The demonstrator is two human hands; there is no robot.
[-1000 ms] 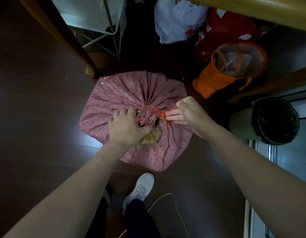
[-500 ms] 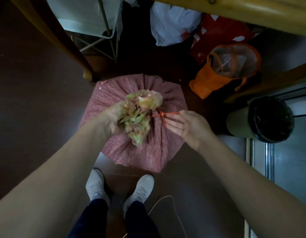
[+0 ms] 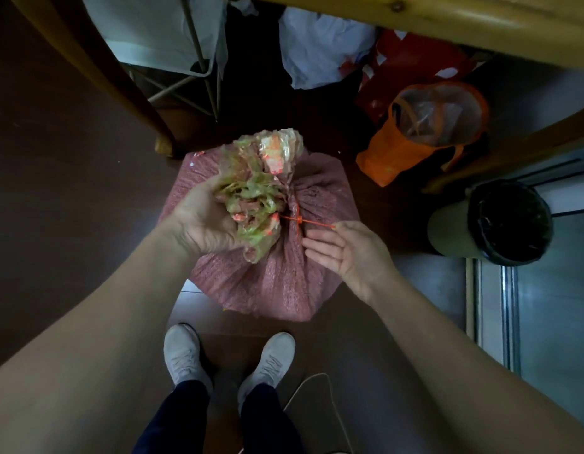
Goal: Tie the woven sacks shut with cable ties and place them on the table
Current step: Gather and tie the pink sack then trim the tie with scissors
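Firmly the left hand clamps the woven sack at its neck. Right hand beside the cable tie, grip apart.

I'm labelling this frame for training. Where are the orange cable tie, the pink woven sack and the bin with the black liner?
orange cable tie (image 3: 317, 222): head view, on its free tail beside the lock.
pink woven sack (image 3: 277, 283): head view, on its bare near side.
bin (image 3: 510, 221): head view, on its black liner.
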